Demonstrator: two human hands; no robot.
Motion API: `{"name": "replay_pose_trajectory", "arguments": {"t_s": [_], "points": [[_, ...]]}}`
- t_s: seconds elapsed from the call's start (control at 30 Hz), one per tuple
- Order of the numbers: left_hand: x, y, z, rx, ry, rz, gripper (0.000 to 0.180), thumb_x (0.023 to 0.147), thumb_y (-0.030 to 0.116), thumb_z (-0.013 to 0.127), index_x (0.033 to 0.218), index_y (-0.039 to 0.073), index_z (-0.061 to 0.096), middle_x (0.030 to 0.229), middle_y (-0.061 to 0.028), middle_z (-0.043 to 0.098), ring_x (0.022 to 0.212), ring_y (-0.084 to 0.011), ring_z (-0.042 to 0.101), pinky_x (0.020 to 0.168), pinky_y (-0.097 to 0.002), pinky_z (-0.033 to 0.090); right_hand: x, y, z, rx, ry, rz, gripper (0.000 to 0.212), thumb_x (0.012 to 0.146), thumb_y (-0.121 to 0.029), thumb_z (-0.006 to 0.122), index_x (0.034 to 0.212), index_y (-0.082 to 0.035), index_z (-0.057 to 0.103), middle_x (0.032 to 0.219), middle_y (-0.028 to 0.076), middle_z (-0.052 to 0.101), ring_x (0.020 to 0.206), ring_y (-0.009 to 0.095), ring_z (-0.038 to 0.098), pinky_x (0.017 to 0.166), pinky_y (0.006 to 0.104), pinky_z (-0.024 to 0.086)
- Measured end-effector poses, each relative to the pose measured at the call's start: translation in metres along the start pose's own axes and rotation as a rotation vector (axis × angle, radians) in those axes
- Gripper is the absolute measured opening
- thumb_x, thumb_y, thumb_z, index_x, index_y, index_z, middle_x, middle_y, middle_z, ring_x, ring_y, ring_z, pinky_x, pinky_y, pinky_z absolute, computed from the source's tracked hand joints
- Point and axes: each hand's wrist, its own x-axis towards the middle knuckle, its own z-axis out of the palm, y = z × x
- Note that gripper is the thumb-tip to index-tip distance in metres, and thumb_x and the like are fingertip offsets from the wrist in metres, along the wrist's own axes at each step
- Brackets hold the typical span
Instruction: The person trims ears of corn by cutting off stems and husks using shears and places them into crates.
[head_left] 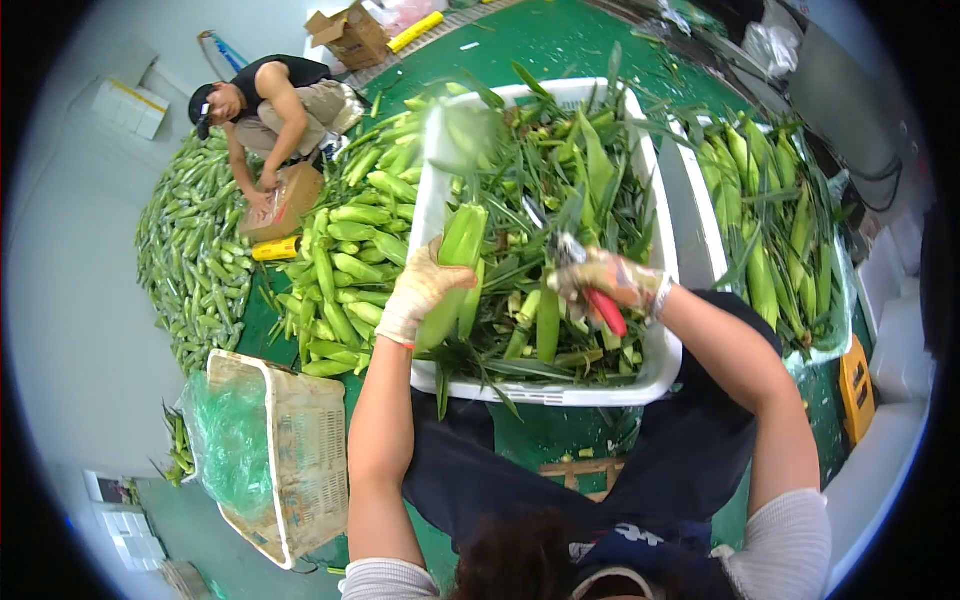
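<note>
Fingers wrapped round an ear of corn [462, 240] in its green husk, my gloved left hand [425, 290] is over the left side of a white plastic crate [530, 397]. The ear stands nearly upright with its cut end at the top. My gloved right hand [612, 275] grips pruning shears with red handles [607, 313], their metal blades pointing up and left, a short way from the ear. Motion blurs this hand and the shears somewhat. Cut leaves and husk trimmings [590, 170] fill the crate between my knees.
Left of the crate lies a heap of husked-in corn [360, 245], with a larger pile of wrapped-looking ears [195, 250] beyond. A crouching person [285, 110] handles a cardboard box [287, 197]. A tipped crate [308, 455] holds green plastic film. More corn [765, 240] stands at right, near a yellow object [856, 388].
</note>
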Motion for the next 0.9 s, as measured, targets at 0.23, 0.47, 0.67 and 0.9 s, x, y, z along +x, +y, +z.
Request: {"name": "replay_pose_trajectory", "arguments": {"t_s": [0.23,0.47,0.67,0.9], "points": [[-0.006,0.021,0.009,-0.538,-0.48,-0.071,0.058,0.051,0.022,0.068,0.101,-0.003,0.055,0.077,-0.0154,0.061,0.07,-0.0264,0.06,0.066,-0.0348,0.051,-0.001,0.005,0.004,-0.067,-0.264,-0.164,0.041,0.076,-0.019,0.07,0.109,-0.006,0.049,0.088,0.0,0.051,0.081,0.008,0.048,0.072,0.0212,0.041],[-0.019,0.013,0.029,-1.057,-0.501,-0.027,0.068,0.07,0.057,0.066,0.106,0.001,0.052,0.083,-0.0116,0.057,0.067,-0.024,0.059,0.06,-0.0356,0.051,0.004,-0.023,0.006,0.36,0.197,-0.302,0.019,0.083,-0.015,0.061,0.091,0.0,0.055,0.07,0.005,0.058,0.056,0.013,0.058,0.052,0.0251,0.049],[-0.022,0.022,0.045,-1.118,-0.371,-0.039,0.067,0.08,0.067,0.05,0.11,0.007,0.051,0.096,-0.0077,0.055,0.078,-0.0214,0.055,0.068,-0.0367,0.049,0.009,-0.015,0.06,-0.796,0.815,-0.733,0.043,0.073,-0.026,0.071,0.096,-0.002,0.044,0.084,0.016,0.054,0.073,0.03,0.057,0.064,0.0382,0.047],[-0.041,-0.04,0.047,-0.891,-0.322,-0.14,0.072,0.079,0.066,0.051,0.117,0.004,0.052,0.096,-0.0143,0.063,0.081,-0.0259,0.063,0.07,-0.0347,0.053,0.07,-0.036,0.091,-1.23,0.91,-0.883,0.038,0.079,-0.036,0.054,0.095,-0.002,0.052,0.093,0.021,0.054,0.09,0.035,0.053,0.076,0.0451,0.041]]}}
